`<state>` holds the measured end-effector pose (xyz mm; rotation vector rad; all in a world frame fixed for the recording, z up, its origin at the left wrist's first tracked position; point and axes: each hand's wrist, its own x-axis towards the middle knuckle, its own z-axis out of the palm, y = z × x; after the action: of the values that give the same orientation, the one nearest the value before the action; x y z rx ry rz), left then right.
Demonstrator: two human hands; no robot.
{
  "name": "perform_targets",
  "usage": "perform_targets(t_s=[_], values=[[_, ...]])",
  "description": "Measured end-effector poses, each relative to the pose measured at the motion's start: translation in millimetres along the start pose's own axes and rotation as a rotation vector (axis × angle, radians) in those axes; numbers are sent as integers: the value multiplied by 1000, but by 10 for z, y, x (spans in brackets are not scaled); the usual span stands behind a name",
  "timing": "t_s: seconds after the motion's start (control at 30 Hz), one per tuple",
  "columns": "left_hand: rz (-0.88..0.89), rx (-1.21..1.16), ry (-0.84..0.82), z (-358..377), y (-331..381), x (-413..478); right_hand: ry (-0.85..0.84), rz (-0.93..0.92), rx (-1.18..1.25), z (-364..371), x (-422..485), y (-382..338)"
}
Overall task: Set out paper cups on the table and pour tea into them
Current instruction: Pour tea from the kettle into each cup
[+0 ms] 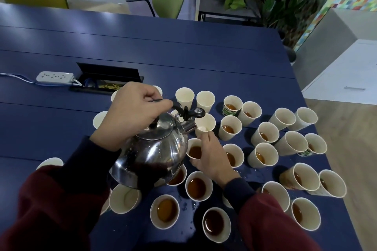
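Left hand fingers grip the steel kettle handle; right hand fingers hold a tea-filled paper cup at the kettle's 3 o'clock.

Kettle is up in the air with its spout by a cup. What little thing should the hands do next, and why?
Probably tip the kettle a little more. The left hand holds its handle, the spout's cap is open, and the spout sits at the rim of an empty cup that the right hand reaches toward. No tea shows in that cup, while the cups nearer already hold some.
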<state>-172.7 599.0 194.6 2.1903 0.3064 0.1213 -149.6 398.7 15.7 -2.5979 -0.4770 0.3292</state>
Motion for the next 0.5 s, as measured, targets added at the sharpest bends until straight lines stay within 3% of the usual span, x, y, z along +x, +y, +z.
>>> perform_targets(t_s=[0.2,0.33,0.4,0.5], values=[[12,-23,-4,26,-32,141,-42,4,50,-105,69,67],[26,-9,-8,64,-8,254,217,2,70,-246,246,173],[41,-7,-18,86,3,305,303,-18,-31,-295,376,192],[55,6,-34,139,37,376,250,-30,-274,-300,565,190]])
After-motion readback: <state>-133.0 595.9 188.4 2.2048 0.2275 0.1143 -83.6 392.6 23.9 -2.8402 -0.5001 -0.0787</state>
